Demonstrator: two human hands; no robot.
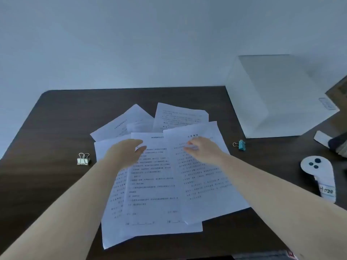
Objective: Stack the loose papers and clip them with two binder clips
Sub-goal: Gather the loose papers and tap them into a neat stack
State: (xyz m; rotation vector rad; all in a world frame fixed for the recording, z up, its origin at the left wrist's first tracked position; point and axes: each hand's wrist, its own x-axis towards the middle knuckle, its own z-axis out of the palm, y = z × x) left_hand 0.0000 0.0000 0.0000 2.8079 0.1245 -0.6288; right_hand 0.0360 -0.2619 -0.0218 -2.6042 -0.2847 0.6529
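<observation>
Several loose printed sheets (155, 186) lie fanned and overlapping in the middle of the dark wooden table (56, 119). My left hand (125, 152) rests palm down on the upper part of the middle sheets, fingers loosely spread. My right hand (204, 149) lies on the top of the right sheet, fingertips pointing left and touching the paper. Neither hand holds anything. A white binder clip (83, 159) sits on the table left of the papers. A teal binder clip (240, 144) lies to the right of them.
A large white box (281, 98) stands at the back right of the table. A white controller with dark buttons and a handwritten label (319, 175) lies at the right edge. A dark object and a card (330, 141) lie behind it. A pale wall rises beyond the table.
</observation>
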